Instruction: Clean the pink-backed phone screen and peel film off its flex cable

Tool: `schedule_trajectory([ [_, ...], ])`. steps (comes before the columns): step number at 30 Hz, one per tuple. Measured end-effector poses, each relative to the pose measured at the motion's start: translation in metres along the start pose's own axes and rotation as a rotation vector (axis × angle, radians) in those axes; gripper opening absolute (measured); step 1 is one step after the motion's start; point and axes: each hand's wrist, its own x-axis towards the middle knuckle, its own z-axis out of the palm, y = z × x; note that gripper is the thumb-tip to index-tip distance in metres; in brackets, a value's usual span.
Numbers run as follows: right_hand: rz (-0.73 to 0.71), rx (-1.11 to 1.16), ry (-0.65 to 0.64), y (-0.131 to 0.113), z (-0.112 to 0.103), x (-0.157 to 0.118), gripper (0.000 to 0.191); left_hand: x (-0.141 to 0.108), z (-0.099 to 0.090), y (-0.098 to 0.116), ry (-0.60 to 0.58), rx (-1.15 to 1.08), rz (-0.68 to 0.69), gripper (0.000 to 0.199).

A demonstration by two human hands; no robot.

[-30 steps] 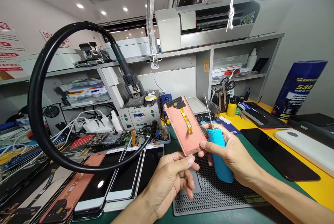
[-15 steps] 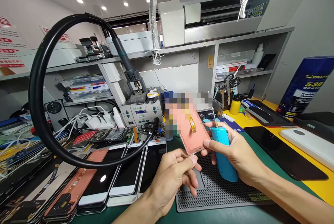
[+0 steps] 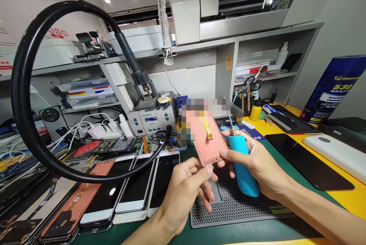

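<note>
A pink phone screen panel (image 3: 210, 148) is held tilted over the work mat, a yellow flex cable (image 3: 208, 130) on its face. My left hand (image 3: 190, 184) pinches its lower edge between thumb and index finger, the other fingers curled loosely. My right hand (image 3: 251, 157) is wrapped round a chunky blue handheld tool (image 3: 243, 176) with a thin metal shaft pointing up. The right thumb also presses on the panel's lower right corner. Blurred blocks hide the panel's upper left part.
A grey perforated mat (image 3: 228, 210) lies under my hands. Several phone screens (image 3: 133, 188) lie in a row at left, below a looping black hose (image 3: 18, 85) from the grey soldering station (image 3: 154, 117). To the right are a dark screen (image 3: 309, 161), a white phone (image 3: 336, 155) and a blue spray can (image 3: 333, 88).
The view has shifted slightly, so the surroundings sit a little further left and higher. Both hands keep the same hold on the panel and the blue tool.
</note>
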Motion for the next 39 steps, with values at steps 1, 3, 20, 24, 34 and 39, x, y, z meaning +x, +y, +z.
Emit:
schedule_trajectory([
  [1, 0.001, 0.0, -0.003, -0.0001, -0.0001, -0.0003, 0.055, 0.0001, -0.0001, 0.0001, 0.007, 0.004, 0.001, 0.023],
  [3, 0.003, 0.002, -0.008, -0.0005, 0.0001, -0.0008, 0.055, 0.0004, -0.0008, 0.0003, 0.016, 0.013, 0.006, 0.024],
  [20, -0.001, -0.025, -0.012, -0.0022, 0.0014, -0.0016, 0.047, 0.0023, -0.0021, -0.005, 0.107, 0.166, 0.029, 0.025],
  [24, -0.001, -0.036, -0.019, -0.0012, 0.0011, -0.0016, 0.048, 0.0018, -0.0024, -0.0055, 0.123, 0.206, 0.051, 0.028],
  [34, -0.02, -0.08, -0.001, 0.0, 0.002, -0.0015, 0.051, 0.0034, -0.0058, -0.0086, 0.137, 0.282, 0.076, 0.029],
  [39, -0.025, -0.089, -0.001, -0.0012, 0.0016, -0.0026, 0.051, 0.0021, -0.0052, -0.0077, 0.134, 0.285, 0.065, 0.029],
])
